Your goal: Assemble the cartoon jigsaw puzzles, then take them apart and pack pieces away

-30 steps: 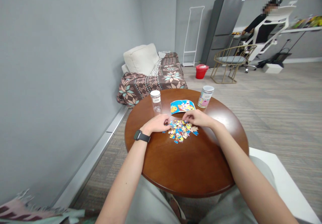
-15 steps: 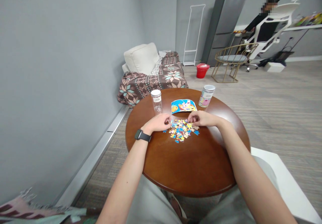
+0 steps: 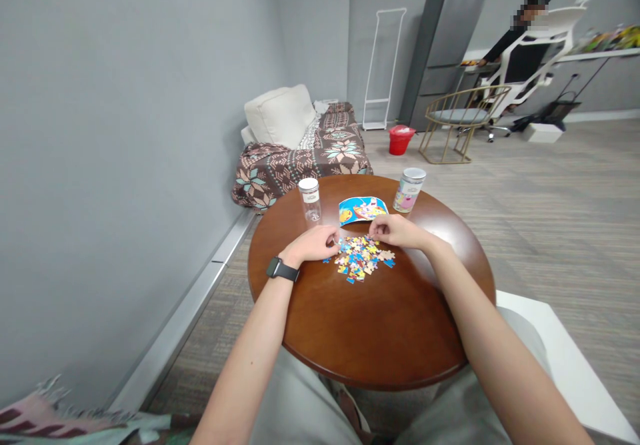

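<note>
A loose heap of jigsaw puzzle pieces (image 3: 361,259), mostly blue, yellow and bare wood, lies on the round brown table (image 3: 375,338). At the heap's left edge is my left hand (image 3: 320,241), its fingers curled and closed; whatever may be between them is too small to make out. My right hand (image 3: 393,230) hovers over the far right edge of the heap with thumb and fingers pinched together, and what they hold is hidden. Just beyond the pieces, a curved picture sheet (image 3: 363,209) shows colourful cartoon figures on blue.
A clear jar (image 3: 311,205) with a white lid stands behind my left hand. A printed jar (image 3: 407,195) with a silvery lid stands at the back right. Beyond the table are a blanket-covered sofa (image 3: 300,165), a red bin (image 3: 400,141), a gold chair (image 3: 460,117) and a seated person (image 3: 507,39).
My right hand has moved slightly away from me and left, rising a little, and its fingers have drawn closer together. The left hand stays nearly still at the heap's edge.
</note>
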The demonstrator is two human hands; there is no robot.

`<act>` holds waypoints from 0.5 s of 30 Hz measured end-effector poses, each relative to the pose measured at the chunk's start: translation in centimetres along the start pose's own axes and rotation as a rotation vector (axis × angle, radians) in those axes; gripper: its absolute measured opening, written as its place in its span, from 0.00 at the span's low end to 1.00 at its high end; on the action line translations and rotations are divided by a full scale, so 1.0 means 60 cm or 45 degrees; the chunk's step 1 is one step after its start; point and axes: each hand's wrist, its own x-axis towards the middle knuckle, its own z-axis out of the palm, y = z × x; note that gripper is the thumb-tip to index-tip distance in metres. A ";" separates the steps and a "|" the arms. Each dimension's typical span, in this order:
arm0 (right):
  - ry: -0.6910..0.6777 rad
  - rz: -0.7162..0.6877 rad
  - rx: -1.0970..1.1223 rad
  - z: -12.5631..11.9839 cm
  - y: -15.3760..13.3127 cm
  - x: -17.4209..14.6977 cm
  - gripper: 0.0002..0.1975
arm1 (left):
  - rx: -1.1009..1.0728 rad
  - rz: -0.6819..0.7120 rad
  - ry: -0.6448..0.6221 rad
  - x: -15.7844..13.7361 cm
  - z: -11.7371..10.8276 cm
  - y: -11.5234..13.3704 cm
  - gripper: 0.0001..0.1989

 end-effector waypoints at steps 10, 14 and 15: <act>0.040 -0.131 -0.055 -0.004 0.005 0.002 0.09 | -0.006 -0.010 -0.013 -0.001 -0.001 0.004 0.05; 0.046 -0.110 -0.064 -0.003 0.006 0.003 0.11 | -0.017 0.000 -0.009 -0.001 0.000 0.001 0.04; 0.045 -0.085 -0.052 -0.002 0.007 0.002 0.11 | -0.017 -0.003 -0.010 -0.001 0.000 0.001 0.04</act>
